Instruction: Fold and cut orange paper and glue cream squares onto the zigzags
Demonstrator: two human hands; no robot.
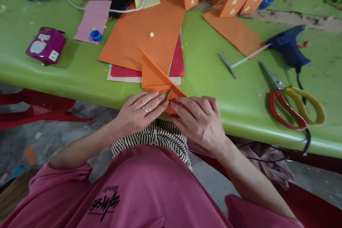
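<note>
A folded piece of orange paper (154, 74) stands at the table's near edge, partly over a stack of sheets. My left hand (140, 111), with a ring on one finger, is closed on its lower left part. Closed on its lower right part is my right hand (199, 119), the fingertips of both hands almost meeting. The fingers cover the paper's lower part. Just beyond lies a large orange sheet (144, 35) with a small pale yellow square (151, 34) on it. Red paper (177, 60) shows beneath that sheet.
Scissors (280, 85) and a blue glue gun (287, 44) with its cord lie at right, near tweezers (227, 65). Folded orange cards (233, 0) with yellow squares stand at the back. A purple power adapter (46, 45) and a blue cap (95, 35) are at left.
</note>
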